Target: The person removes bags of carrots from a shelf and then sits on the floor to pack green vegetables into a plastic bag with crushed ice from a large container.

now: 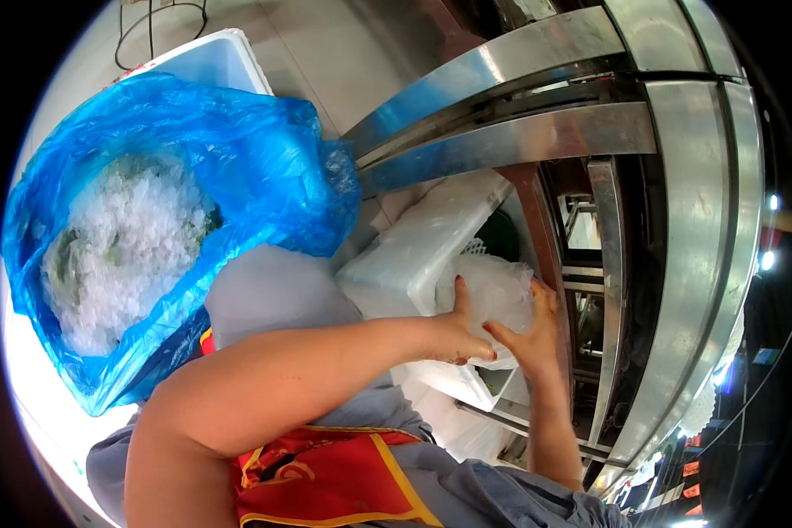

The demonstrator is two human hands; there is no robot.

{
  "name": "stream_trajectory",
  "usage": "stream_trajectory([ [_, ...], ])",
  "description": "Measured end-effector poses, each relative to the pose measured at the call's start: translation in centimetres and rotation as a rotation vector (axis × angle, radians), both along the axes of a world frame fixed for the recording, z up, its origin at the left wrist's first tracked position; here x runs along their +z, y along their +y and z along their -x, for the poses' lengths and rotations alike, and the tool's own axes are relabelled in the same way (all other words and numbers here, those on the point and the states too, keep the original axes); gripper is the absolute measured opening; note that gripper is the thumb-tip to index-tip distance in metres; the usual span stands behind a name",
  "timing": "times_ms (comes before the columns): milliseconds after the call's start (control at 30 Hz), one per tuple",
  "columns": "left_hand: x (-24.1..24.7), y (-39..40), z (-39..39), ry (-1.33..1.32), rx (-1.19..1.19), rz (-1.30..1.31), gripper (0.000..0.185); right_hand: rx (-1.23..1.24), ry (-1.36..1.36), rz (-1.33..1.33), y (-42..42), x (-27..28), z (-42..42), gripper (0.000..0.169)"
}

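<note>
A translucent plastic bag [492,287], bunched and whitish, sits at the mouth of a white foam box [396,274] under the metal frame. My left hand [459,333] grips its near left side, thumb up and fingers curled beneath. Around its right side my right hand [534,336] is spread, its thumb close to my left fingers. The bag's contents cannot be made out. Behind it, inside the box, show a dark green rounded thing [501,231] and a bit of white foam netting [474,247].
To the left, a large blue plastic bag [257,165] stands open, with crushed ice [138,231] over green leafy produce. Another foam box [204,63] is behind it. Stainless steel rails [501,135] and a thick steel edge [690,218] bound the right side.
</note>
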State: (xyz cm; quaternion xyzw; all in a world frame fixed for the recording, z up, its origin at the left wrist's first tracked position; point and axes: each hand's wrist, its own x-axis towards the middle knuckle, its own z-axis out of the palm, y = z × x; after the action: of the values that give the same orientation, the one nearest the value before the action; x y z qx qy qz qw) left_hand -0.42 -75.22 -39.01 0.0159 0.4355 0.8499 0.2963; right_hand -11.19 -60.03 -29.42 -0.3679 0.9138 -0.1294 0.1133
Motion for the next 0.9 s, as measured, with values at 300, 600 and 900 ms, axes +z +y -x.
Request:
stream_trajectory([
  [300, -1.3, 0.8, 0.3, 0.573, -0.316, 1.098, 0.088, 0.258, -0.146, -0.069, 2.6, -7.8, 9.0, 0.077],
  [600, -0.3, -1.3, -4.0, 0.510, -0.412, 1.388, 0.043, 0.622, 0.092, -0.318, 2.7, -14.2, 6.8, 0.065],
  [900, -2.0, -0.4, -2.6, 0.556, -0.397, 1.423, 0.031, 0.579, 0.235, -0.307, 9.8, -15.6, 9.3, 0.056],
])
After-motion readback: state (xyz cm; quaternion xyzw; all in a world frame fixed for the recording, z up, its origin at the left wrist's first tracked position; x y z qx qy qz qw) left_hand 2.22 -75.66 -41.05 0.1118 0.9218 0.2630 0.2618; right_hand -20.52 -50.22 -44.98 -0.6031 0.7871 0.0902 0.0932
